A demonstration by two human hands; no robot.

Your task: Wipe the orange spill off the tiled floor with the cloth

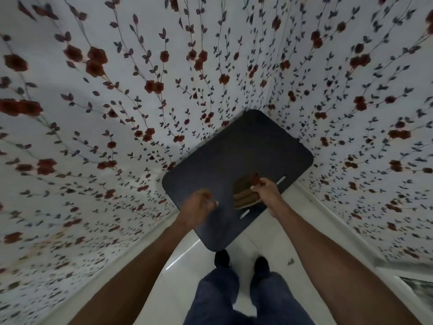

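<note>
Head view: right hand (264, 187) pinches the cloth (245, 196), its length running toward the person; left hand (198, 205) curled, empty.

The tabletop (234, 156) is dark, smooth and matt. The cloth (246, 195) is soft brown fabric. The floor (187, 261) is pale tile, very glossy. The walls (117, 90) have matt flowered paper.

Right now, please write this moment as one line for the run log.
right hand grips cloth at dark table | left hand blurred, state unclear | spill not seen
</note>
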